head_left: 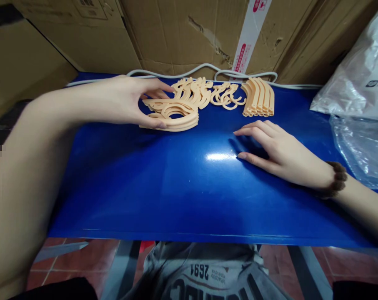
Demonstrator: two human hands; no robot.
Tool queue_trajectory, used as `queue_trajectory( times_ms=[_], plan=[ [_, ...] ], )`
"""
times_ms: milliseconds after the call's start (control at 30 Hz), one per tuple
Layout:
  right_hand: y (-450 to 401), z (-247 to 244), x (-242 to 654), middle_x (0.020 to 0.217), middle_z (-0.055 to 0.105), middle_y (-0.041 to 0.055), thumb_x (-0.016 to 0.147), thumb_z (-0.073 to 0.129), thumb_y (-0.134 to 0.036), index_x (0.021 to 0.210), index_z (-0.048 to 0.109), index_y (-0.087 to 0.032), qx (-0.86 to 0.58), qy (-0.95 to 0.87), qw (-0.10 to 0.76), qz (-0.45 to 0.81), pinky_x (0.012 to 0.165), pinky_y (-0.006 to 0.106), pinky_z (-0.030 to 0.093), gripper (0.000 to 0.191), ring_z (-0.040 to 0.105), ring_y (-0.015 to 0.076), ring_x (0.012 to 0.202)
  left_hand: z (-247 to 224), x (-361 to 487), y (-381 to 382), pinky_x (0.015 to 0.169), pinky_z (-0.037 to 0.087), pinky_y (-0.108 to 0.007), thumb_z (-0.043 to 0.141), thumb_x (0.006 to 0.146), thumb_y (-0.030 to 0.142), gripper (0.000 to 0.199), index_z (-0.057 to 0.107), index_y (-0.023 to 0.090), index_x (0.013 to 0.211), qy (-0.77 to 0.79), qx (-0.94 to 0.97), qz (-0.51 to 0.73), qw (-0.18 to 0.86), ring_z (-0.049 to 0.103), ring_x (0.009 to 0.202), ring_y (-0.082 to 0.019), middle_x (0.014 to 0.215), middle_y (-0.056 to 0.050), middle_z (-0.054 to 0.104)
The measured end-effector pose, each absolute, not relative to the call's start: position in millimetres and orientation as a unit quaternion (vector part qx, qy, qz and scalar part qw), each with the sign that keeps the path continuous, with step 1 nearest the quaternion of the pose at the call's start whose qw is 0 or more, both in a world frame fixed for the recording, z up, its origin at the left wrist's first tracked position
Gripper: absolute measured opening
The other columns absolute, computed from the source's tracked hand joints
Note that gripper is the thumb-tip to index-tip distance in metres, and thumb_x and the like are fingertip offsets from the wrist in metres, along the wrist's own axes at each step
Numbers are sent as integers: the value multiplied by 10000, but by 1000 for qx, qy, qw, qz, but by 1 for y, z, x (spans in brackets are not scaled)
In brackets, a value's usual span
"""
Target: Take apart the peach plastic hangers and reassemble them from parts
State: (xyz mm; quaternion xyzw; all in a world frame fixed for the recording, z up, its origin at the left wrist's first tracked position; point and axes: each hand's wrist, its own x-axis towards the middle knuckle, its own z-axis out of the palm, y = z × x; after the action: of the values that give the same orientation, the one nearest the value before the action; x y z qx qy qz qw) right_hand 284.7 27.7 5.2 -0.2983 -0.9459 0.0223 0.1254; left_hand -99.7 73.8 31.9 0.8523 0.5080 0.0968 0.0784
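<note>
My left hand (129, 100) is curled around the left end of a stack of beige plastic folding hangers (182, 123), with its thumb along the front and its fingers behind. Right behind that stack is a row of curved beige hanger arms (191, 91). Several loose beige hanger hooks (226, 96) lie to its right, overlapping one another. Farther right, more hollow hanger arms (259, 98) are lined up side by side. My right hand (266, 146) hovers or rests over the blue tabletop in front of them, fingers apart and holding nothing.
The blue table (189, 191) reaches back to large cardboard boxes (176, 37). A white cable (176, 76) runs along its back edge. White and clear plastic bags (357, 79) sit at the right end.
</note>
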Motion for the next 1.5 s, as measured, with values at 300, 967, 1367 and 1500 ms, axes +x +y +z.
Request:
queue_trajectory(
  times_ms=[300,967,1367,1500],
  plan=[
    [27,8,283,1310,665,164,1052,519,-480,1367,578,-188,-301,-947,114,18,991,504,512,434,642,322,1154,29,-106,79,992,521,-385,727,800,752,890,581,214,1494,479,871,95,57,643,1084,-237,1404,-58,689],
    [27,9,283,1306,669,165,1046,532,-455,1369,591,-193,-303,-946,113,22,992,517,509,420,638,327,1158,25,-111,85,1083,507,-467,780,775,734,951,531,221,1536,472,872,100,82,632,1169,-266,1503,-81,628],
    [28,9,283,1324,658,162,1053,523,-458,1364,583,-182,-296,-949,111,16,1001,500,508,420,635,324,1176,35,-128,85,1030,517,-507,422,860,904,966,665,128,1381,511,846,138,56,650,1050,-268,1304,-111,753],
    [28,8,284,1332,654,154,1055,520,-460,1369,580,-195,-294,-949,110,18,1014,493,502,416,632,320,1184,30,-126,91,968,519,-440,376,751,960,1008,677,206,1348,550,831,73,31,606,898,-213,1226,-18,772]
  ],
)
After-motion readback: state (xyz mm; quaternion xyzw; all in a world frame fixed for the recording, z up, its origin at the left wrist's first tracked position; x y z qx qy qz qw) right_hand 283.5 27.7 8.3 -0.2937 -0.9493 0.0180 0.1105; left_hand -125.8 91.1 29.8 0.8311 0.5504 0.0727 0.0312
